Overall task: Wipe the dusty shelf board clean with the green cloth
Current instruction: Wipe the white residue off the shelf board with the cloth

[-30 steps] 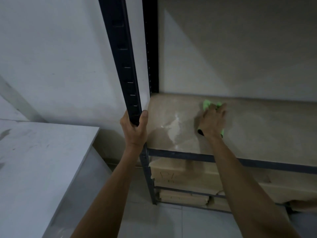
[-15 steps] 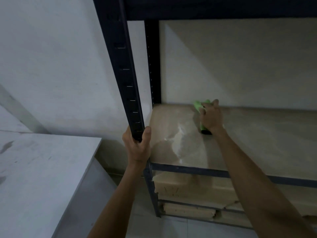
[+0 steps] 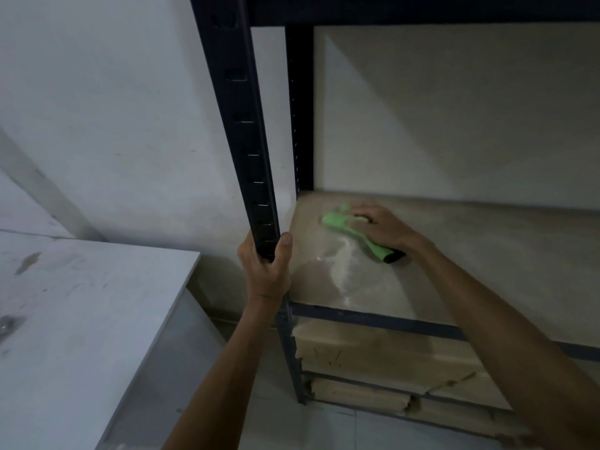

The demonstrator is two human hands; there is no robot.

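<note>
Green soft cloth (image 3: 349,230), folded into a long pad w/ a dark end nearest the wrist (can't tell what that is), lies on the pale brown dusty shelf board (image 3: 487,254) toward its left rear corner. Right hand (image 3: 383,227) sits palm-down on it, fingers laid mostly flat & pressing, not pinching. Cloth looks light & limp, no stiffness of its own, so it'll prob. bunch or slip out unless pressed from above w/ the flat palm across its middle; no need to grip the edges. Board looks stiff, flat, seated in the frame, should take pressure OK. Pale dust streak (image 3: 344,271) runs from just beside the cloth toward the dark front rail (image 3: 373,321), so the front-left part isn't clean yet; further right, can't tell how dusty. Left hand (image 3: 266,267) is wrapped round the dark slotted metal front post (image 3: 240,125), thumb on the shelf side, prob. steadying. In the way: that post & the dark rear post (image 3: 300,108) box in the left corner; dark upper shelf (image 3: 422,9) caps the reach. Below: tan cardboard-like slabs (image 3: 373,349) on lower levels. Left, well apart: scuffed white tabletop (image 3: 81,303).
</note>
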